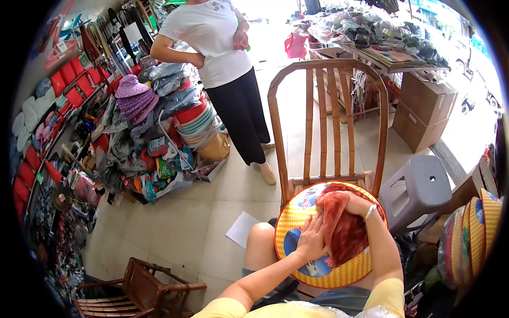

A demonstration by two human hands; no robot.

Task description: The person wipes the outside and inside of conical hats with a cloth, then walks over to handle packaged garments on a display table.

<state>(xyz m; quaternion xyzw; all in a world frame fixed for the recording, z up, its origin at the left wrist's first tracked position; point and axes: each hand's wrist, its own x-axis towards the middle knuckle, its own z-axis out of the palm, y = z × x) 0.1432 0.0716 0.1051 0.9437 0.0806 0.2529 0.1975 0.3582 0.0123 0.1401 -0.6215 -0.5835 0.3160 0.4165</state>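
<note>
A yellow woven-patterned conical hat (290, 218) with an orange rim and blue printed patches rests over my lap, against the front of a wooden chair. Crumpled across its right half is a reddish-brown plush cloth (347, 238). My right hand (356, 203), with a bracelet at the wrist, is closed on the upper part of this cloth. My left hand (312, 239) lies flat with fingers stretched out on the hat, its fingertips meeting the cloth's left edge. The cloth hides part of the hat's middle.
The slatted wooden chair (327, 172) stands directly ahead. A grey plastic stool (419, 183) and stacked similar hats (472, 233) are at right. A person (217, 47) stands beyond, near piled goods (159, 143). A small wooden chair (142, 286) is lower left; a paper (241, 229) lies on the floor.
</note>
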